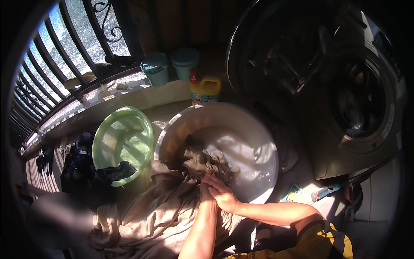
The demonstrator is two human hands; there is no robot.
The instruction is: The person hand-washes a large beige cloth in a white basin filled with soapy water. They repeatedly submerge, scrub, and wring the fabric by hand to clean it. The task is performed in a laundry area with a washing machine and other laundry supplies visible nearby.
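Observation:
A white round basin (249, 136) with whitish liquid stands before me. Wet, bunched brown cloth (207, 162) lies in its near left part, and lighter tan cloth (161, 213) spreads over the near side and down toward me. My left hand (207, 191) and my right hand (223, 194) are pressed together at the near rim, against the cloth, fingers pointing away from me. Whether cloth is pinched between the palms is hidden. To the left is a green plastic basin (148, 139), with a dark cloth (118, 172) hanging over its near rim.
A yellow jug (212, 85) and two lidded buckets (155, 69) stand behind the basin. At right is a front-loading washing machine (326, 158), with a brush (326, 192) on the floor near it. Dark clothes (74, 162) lie at left, below a metal railing (69, 35).

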